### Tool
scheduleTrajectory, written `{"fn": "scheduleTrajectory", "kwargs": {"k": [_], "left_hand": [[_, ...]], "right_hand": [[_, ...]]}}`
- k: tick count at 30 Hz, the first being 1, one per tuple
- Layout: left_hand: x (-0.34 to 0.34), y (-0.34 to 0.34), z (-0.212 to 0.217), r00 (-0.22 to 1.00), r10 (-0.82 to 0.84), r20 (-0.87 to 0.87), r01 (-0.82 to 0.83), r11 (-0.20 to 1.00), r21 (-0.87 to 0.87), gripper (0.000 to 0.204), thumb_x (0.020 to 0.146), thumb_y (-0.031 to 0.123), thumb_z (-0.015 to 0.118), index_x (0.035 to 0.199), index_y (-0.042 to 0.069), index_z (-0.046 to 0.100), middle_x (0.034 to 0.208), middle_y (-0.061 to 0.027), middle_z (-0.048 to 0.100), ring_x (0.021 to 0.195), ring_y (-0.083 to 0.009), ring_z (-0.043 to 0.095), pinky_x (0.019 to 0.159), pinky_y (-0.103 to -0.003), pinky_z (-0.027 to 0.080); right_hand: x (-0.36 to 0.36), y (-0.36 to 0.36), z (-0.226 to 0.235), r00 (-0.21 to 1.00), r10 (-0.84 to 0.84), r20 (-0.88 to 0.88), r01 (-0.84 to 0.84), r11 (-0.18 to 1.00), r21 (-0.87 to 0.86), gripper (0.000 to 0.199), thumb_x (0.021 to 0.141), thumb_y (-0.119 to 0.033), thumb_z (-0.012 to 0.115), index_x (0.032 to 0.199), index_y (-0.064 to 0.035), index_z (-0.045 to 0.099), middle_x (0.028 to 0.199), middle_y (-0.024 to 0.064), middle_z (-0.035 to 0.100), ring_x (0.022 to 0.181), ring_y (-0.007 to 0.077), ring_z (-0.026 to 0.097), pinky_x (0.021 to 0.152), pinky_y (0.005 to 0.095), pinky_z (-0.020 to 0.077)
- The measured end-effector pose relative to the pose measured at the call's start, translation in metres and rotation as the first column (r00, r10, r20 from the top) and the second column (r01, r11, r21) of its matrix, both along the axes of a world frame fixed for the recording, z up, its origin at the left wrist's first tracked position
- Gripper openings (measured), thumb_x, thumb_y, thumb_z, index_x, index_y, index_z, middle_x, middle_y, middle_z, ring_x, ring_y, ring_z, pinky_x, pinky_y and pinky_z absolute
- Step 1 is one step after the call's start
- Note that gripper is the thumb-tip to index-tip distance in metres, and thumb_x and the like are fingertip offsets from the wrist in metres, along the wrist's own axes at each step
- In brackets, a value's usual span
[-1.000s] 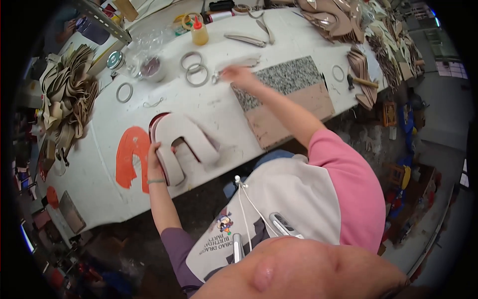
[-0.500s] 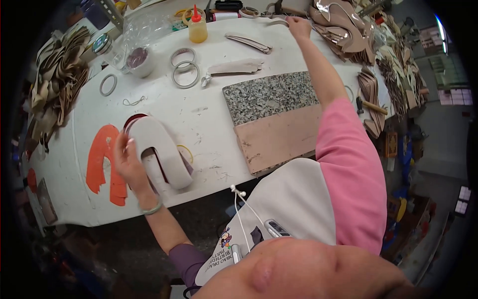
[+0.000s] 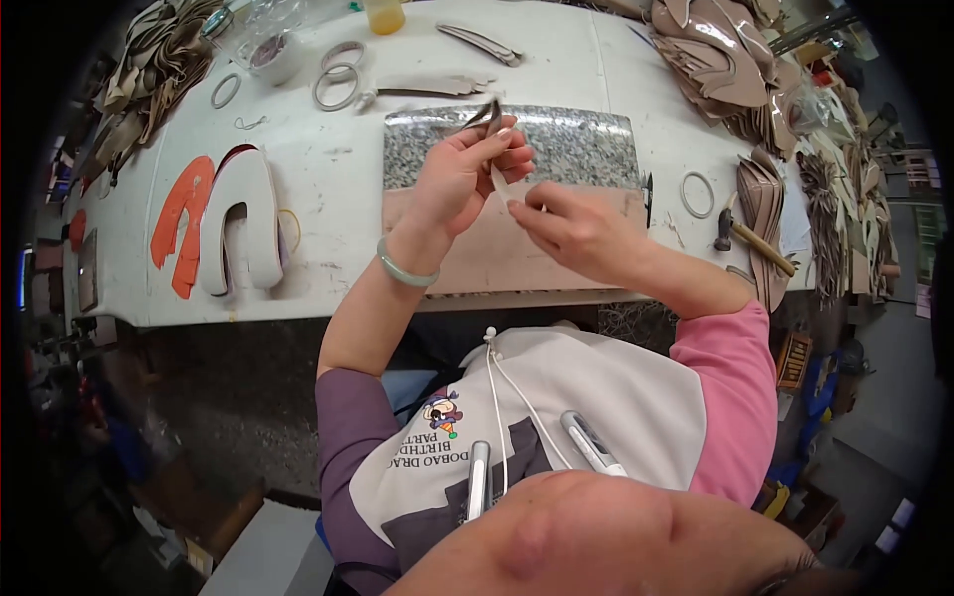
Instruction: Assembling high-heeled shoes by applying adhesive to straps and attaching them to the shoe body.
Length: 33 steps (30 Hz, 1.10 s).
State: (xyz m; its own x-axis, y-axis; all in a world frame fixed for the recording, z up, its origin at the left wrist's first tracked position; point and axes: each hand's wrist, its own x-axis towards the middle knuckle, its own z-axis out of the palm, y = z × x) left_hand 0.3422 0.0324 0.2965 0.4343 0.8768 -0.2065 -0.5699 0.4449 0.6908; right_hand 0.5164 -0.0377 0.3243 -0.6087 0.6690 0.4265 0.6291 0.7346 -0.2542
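Over the speckled stone slab (image 3: 417, 159), my left hand (image 3: 459, 179) pinches a narrow pale strip (image 3: 500, 184) of thin leather-like material. A darker piece of it sticks up past the fingertips. My right hand (image 3: 584, 233) grips the strip's lower end between thumb and fingers. Beneath both hands, a beige sheet (image 3: 467, 268) covers the slab's near half. To the left lie a stack of pale U-shaped pieces (image 3: 266, 260) and orange U-shaped pieces (image 3: 179, 209).
Behind the slab are stacked pale strips (image 3: 437, 86), tape rings (image 3: 338, 87) and a bottle of yellow liquid (image 3: 385, 15). On the right lie another ring (image 3: 698, 195), a hammer (image 3: 760, 238) and glossy beige pieces (image 3: 711, 60). Brown cut pieces (image 3: 149, 89) heap at far left.
My right hand has come back from the table's far edge to the slab. My left hand has left the U-shaped stack and moved right; both now hold the strip.
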Motion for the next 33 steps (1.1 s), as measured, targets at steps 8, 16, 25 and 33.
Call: {"fn": "scheduleTrajectory", "kwargs": {"k": [8,16,25,33], "left_hand": [[0.013,-0.034,0.004,0.947,-0.322,0.009,0.320,0.935,-0.152,0.024,0.097,0.016,0.053,0.113,0.000,0.063,0.085,-0.0027,0.058,0.060,-0.0047,0.038,0.053,-0.020,0.033],[0.067,-0.083,-0.011,0.915,-0.164,-0.369,0.295,0.895,0.335,0.040,0.098,0.028,0.055,0.118,-0.005,0.061,0.091,-0.0087,0.059,0.065,-0.0080,0.045,0.058,-0.019,0.038],[0.086,-0.095,0.000,0.935,-0.322,-0.150,0.288,0.935,-0.209,0.027,0.092,0.008,0.059,0.114,-0.008,0.063,0.090,-0.0094,0.061,0.071,-0.0129,0.054,0.065,-0.021,0.046],[0.106,-0.086,0.013,0.849,-0.281,-0.448,0.192,0.953,-0.234,0.025,0.089,0.002,0.058,0.111,-0.008,0.063,0.087,-0.0101,0.063,0.072,-0.0141,0.058,0.068,-0.022,0.050]], "right_hand": [[0.105,-0.014,-0.027,0.808,-0.398,-0.435,0.212,0.885,-0.415,0.017,0.085,-0.011,0.068,0.101,-0.0069,0.069,0.084,0.0031,0.064,0.064,0.0144,0.053,0.060,0.0246,0.0433],[0.172,-0.012,-0.122,0.511,-0.847,0.147,0.855,0.485,-0.183,0.027,0.087,-0.026,0.065,0.101,-0.0035,0.069,0.080,0.0062,0.064,0.066,0.0231,0.057,0.062,0.0321,0.0467],[0.187,-0.045,-0.078,0.270,-0.790,-0.550,0.291,0.612,-0.736,0.032,0.089,-0.010,0.060,0.119,0.0005,0.060,0.084,0.0075,0.066,0.066,0.0127,0.057,0.059,0.0241,0.0450],[0.137,-0.078,-0.021,0.831,-0.288,-0.476,0.170,0.946,-0.275,0.032,0.086,-0.008,0.066,0.117,-0.0005,0.065,0.077,0.0054,0.057,0.057,0.0115,0.044,0.050,0.0208,0.0357]]}}
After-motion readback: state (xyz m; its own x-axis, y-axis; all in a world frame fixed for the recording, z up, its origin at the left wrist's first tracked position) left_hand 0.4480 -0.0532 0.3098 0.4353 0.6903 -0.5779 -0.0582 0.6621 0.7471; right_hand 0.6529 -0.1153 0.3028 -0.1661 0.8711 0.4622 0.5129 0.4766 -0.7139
